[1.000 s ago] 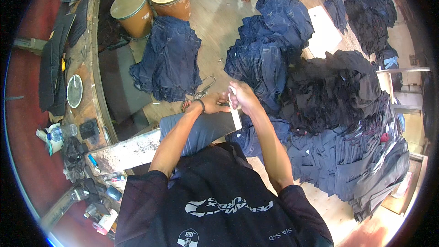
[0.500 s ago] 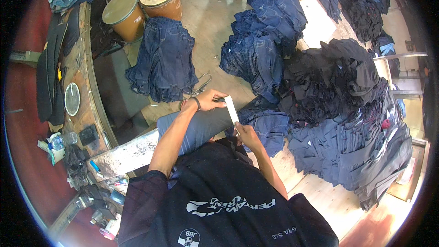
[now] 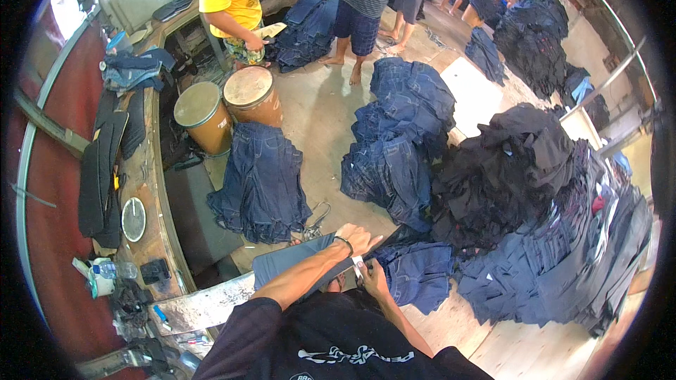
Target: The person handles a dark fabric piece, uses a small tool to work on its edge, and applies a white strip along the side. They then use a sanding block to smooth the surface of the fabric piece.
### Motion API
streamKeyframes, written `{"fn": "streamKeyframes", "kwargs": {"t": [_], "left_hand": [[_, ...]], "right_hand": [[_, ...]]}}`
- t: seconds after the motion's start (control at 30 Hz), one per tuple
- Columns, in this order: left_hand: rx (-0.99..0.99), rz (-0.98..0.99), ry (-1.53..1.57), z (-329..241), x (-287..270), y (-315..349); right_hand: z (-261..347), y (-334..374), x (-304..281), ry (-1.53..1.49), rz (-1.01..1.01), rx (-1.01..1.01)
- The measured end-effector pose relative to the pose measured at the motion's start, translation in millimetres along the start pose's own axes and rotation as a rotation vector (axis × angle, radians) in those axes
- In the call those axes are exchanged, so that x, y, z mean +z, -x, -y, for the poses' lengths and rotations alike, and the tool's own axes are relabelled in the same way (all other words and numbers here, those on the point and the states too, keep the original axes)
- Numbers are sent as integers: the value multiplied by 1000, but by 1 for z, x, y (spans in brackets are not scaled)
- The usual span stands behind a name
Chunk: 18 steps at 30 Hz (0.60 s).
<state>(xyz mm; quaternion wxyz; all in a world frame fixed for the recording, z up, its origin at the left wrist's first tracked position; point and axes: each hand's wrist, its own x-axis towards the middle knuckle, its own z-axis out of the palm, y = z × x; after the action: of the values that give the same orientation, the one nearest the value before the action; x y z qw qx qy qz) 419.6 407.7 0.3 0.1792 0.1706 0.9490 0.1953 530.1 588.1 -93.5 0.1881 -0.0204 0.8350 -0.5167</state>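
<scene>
At six o'clock, the white strip [image 3: 358, 264] is clamped in the right hand [image 3: 375, 280], near the grey cloth [image 3: 282, 260]; the left hand's [image 3: 358, 239] closure cannot be determined. Strip handling appears underway; steady support is judged necessary next.

Your left hand [image 3: 357, 239] is over the grey cloth [image 3: 285, 262]; your right hand [image 3: 374, 279] holds a white strip [image 3: 358, 262], a denim pile [image 3: 421, 274] just beside it.

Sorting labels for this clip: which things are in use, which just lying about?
Apparently in use:
- white strip, in the right hand
- grey cloth, near the left hand

Apparently lying about:
- drums
- bottle
- blue pen
</scene>
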Motion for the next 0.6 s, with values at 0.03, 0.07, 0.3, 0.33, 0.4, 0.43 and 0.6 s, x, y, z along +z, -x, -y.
{"fn": "streamKeyframes", "kwargs": {"t": [0.03, 0.07, 0.3, 0.33, 0.4, 0.43, 0.6], "left_hand": [[75, -24, -15, 1, 2, 1], [141, -44, -41, 1, 4, 1], [257, 212, -279, -20, 16, 5], [269, 236, -313, -19, 15, 6], [417, 152, -341, -11, 11, 10], [416, 35, -282, -5, 8, 13], [476, 131, -312, 16, -3, 35]], "right_hand": [[-3, 1, 2, -60, -8, -69], [-2, 1, 3, -117, -12, -104], [38, 19, -6, -359, -41, 91], [41, 15, -5, -107, -168, -166], [43, 15, -7, -251, -85, -112], [43, 16, -8, -264, -97, -183], [54, 18, -16, -416, 20, 98]]}}
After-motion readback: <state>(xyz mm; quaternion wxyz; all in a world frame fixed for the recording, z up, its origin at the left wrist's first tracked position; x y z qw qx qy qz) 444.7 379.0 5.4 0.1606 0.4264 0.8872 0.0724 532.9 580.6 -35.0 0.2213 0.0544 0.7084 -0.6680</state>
